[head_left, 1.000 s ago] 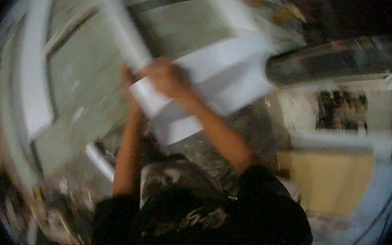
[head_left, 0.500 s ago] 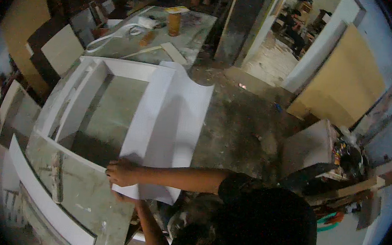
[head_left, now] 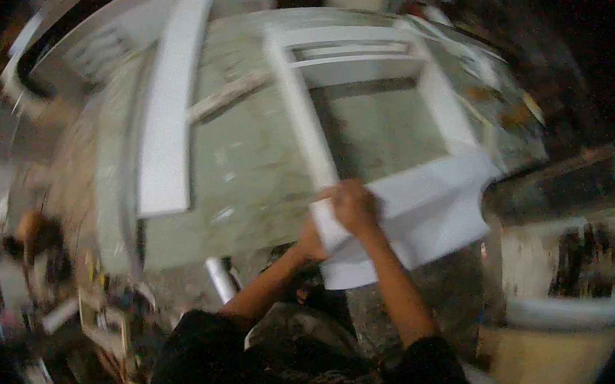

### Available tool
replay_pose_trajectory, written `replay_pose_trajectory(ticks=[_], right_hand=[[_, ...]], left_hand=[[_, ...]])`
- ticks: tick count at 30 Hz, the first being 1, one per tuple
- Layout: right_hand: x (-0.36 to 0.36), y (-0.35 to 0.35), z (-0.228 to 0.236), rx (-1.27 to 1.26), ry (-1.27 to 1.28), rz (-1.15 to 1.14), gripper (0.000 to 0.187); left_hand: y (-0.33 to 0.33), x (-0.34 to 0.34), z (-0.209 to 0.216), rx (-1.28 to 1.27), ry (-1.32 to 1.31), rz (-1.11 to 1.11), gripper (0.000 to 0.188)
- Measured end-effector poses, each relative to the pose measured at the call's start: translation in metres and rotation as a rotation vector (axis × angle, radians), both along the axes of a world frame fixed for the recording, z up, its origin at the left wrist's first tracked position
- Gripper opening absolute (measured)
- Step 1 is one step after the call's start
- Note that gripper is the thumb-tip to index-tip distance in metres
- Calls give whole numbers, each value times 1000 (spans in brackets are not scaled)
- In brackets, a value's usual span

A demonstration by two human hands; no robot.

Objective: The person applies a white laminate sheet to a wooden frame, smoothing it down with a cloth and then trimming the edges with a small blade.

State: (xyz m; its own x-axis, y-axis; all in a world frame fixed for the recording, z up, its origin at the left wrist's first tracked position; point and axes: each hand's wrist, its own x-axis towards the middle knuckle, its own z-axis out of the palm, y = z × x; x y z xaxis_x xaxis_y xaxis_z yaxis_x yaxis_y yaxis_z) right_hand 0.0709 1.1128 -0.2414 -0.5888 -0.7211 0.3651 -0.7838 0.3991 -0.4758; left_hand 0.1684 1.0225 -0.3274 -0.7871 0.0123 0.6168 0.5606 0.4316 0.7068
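Observation:
A white rectangular frame [head_left: 300, 122] with a narrow divided section at its far end lies on the greenish table [head_left: 251, 172]. A white flexible sheet [head_left: 431, 203] covers the frame's near side and hangs over the table edge. At the frame's near-left corner, my right hand [head_left: 354, 207] is closed, its curled fingers pressing on the sheet. Just below and left of it, my left hand [head_left: 312, 240] grips the same corner from the outer side, its fingers partly hidden behind the sheet. Motion blurs the picture somewhat.
A long white board [head_left: 172, 107] lies left on the table, with a narrow whitish stick [head_left: 228, 97] beside it. A shiny roll [head_left: 223, 280] stands near my left forearm. Clutter [head_left: 102, 320] fills the lower left; a yellowish panel [head_left: 547, 374] is at the lower right.
The view has swung round, so the frame and sheet now appear to the upper right. Both hands stay at the same corner of the frame.

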Motion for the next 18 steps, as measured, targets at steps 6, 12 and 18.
replay_pose_trajectory(ticks=[6,12,18], right_hand=[[2,0,22,124,156,-101,18],[5,4,24,133,103,-43,18],[0,14,20,177,130,-83,22]], left_hand=[[22,-5,-6,267,-117,267,57],[47,-13,-22,456,-235,292,57],[57,-27,-46,593,-183,232,66]])
